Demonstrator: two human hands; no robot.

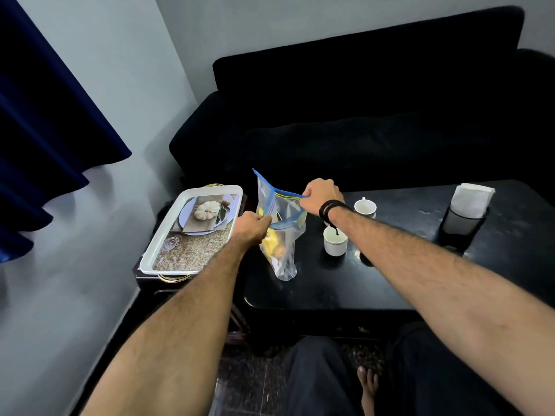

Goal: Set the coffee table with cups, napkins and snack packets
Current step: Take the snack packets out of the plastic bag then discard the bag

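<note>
I've got the clear plastic zip bag with the blue seal strip (280, 235) standing upright between my hands, its bottom corner resting on the glossy black table (390, 280). Yellow snack pieces sit low inside it, though the contents are too blurred to name further. My left hand (250, 228) is closed in a pinch on the near lip of the bag's mouth, and my right hand (322, 196), black bands around the wrist, is fisted tight on the far lip, so the mouth gapes wide between them.

Just under my right wrist sits a small white ceramic cup (335, 243), and a second white cup with a handle (365, 208) stands just beyond it, past my right hand. Both are upright on the table, apart from the bag. Well off to the right of my right hand, a black napkin holder with white napkins (467, 211) stands near the table's far edge.

To the left of my left hand, a white rectangular tray with a printed pumpkin picture and gold handles (192, 229) rests on a dark side stand, beside the table. Beyond everything runs a black sofa (375, 115), with a dark blue curtain (45, 115) far to the left against the pale wall.
</note>
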